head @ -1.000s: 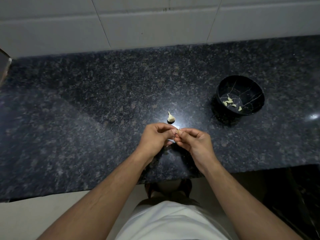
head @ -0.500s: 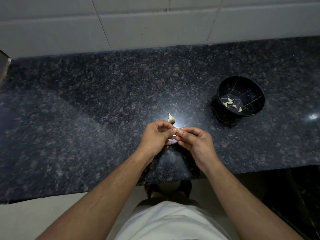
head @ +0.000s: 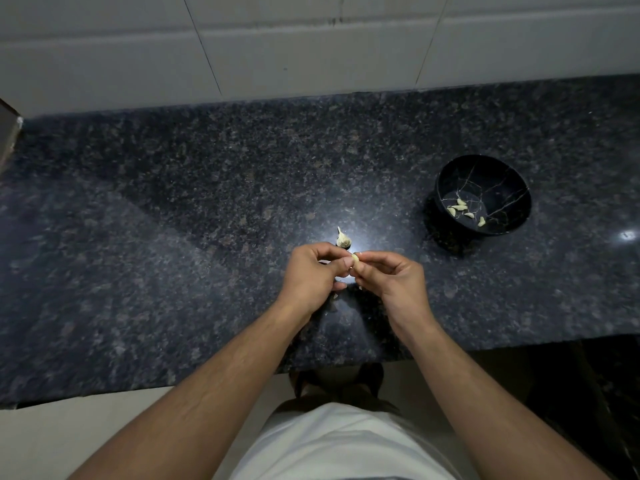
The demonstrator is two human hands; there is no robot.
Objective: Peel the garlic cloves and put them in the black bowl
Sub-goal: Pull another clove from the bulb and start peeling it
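Nearest the camera, a white shirt (head: pixel 346 445) fills the bottom middle of the head view, and two bare forearms reach forward from it over the front edge of a dark speckled granite countertop (head: pixel 173 209). Dark footwear (head: pixel 337 379) shows on the pale floor just under that edge.

Above the counter's front part the two hands meet. The left hand (head: pixel 311 275) has its fingers curled, thumb and forefinger pinching a small pale garlic clove (head: pixel 355 258) from the left. The right hand (head: pixel 394 278) closes on the same clove from the right, its thumb and fingertips curled round it. The clove sits between both sets of fingertips, held clear of the stone; how much skin is on it cannot be told. A few tiny pale scraps (head: pixel 360 287) lie on the counter just below the hands.

Just beyond the left hand's knuckles, a small cream-coloured remnant of a garlic bulb (head: pixel 343 239), with a pointed tip and a dark base, stands on the counter beside a bright glare spot.

Farther right, well apart from the hands, a round black bowl with thin pale veins (head: pixel 512 188) rests on the stone. Several peeled pale garlic cloves (head: pixel 460 209) lie in its bottom.

At the back, white wall tiles (head: pixel 311 46) rise behind the counter.
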